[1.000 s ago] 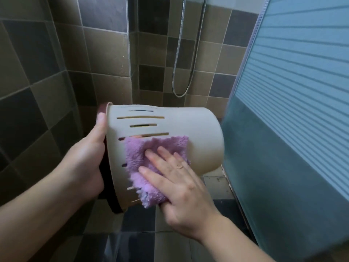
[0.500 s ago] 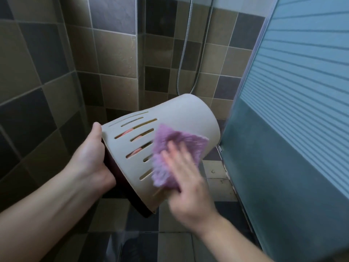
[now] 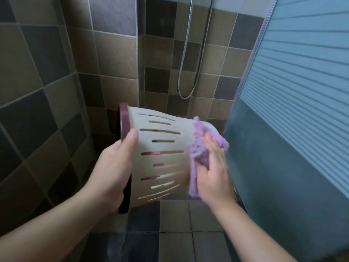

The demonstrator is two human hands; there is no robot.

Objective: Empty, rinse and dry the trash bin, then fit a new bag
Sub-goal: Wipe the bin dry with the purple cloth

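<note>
At frame centre the bin (image 3: 162, 157) lies sideways, long axis left-right. The left hand (image 3: 115, 171) grips its rim; the right hand (image 3: 213, 174), fingers straight, presses a purple cloth (image 3: 198, 154) against its base end.

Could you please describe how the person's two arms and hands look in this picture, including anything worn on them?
Both forearms are bare as far as the frame shows: no sleeves, watch or bracelet. The left hand shows no ring or glove. The right hand is gloveless too, but motion-blurred, so a ring cannot be ruled out.
</note>
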